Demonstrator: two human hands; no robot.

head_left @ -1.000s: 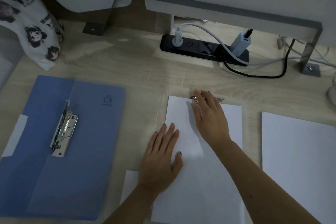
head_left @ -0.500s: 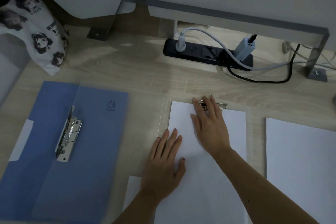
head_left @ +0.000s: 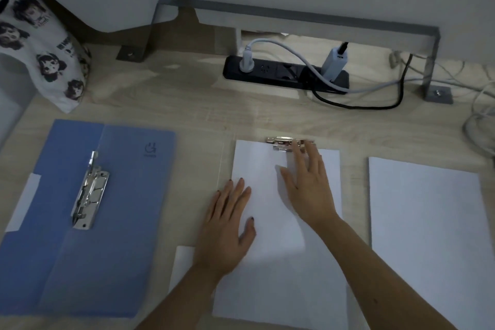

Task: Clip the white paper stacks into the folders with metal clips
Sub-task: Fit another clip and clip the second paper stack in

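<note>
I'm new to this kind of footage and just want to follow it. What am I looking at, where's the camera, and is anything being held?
No machine here: a person works with bare hands, filmed by one camera worn on the head, looking down at a wooden desk. The left hand lies flat on a white paper stack in the middle. The right hand, fingers spread, has its fingertips by a metal clip at that stack's top edge; neither hand grips anything. An open blue folder with a second clip lies left, a second paper stack right, a power strip behind.
</note>
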